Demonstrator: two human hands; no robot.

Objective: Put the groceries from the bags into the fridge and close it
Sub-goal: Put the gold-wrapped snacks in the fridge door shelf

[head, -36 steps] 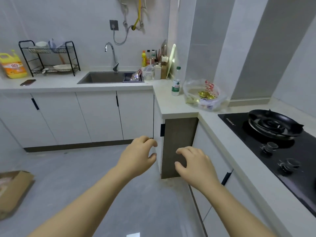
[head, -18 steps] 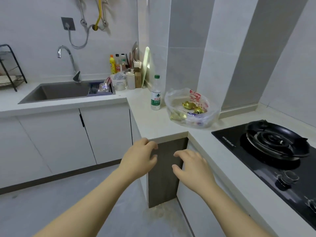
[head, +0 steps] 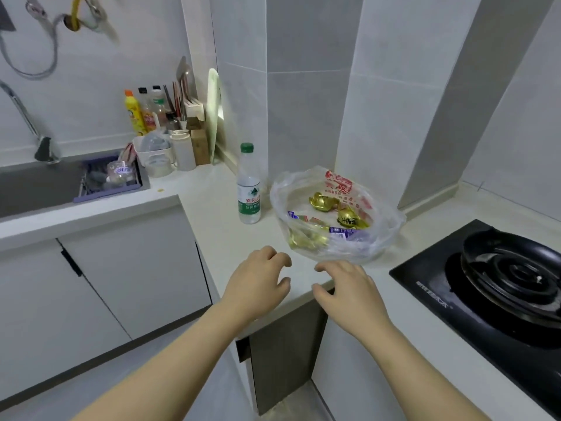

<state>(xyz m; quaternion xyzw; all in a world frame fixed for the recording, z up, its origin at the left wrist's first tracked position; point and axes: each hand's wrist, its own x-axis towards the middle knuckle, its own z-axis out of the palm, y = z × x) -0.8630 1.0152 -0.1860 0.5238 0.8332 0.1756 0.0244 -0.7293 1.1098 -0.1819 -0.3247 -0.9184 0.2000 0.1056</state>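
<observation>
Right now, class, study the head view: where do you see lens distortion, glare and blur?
Head view: the wide-angle lens bows the wall edges and countertop lines; soft glare sits on the plastic bag and black hob; the hanging hoses top left are motion-smeared.

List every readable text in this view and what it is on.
"农夫山": red characters on the water bottle label, with the rest turned away. The print beneath them is too small to read.
Red print on the plastic bag: crumpled, unreadable.
Dark characters on the gold packet: too blurred.
White brand lettering on the stove: too blurred.
Label on the yellow bottle: too small.
</observation>
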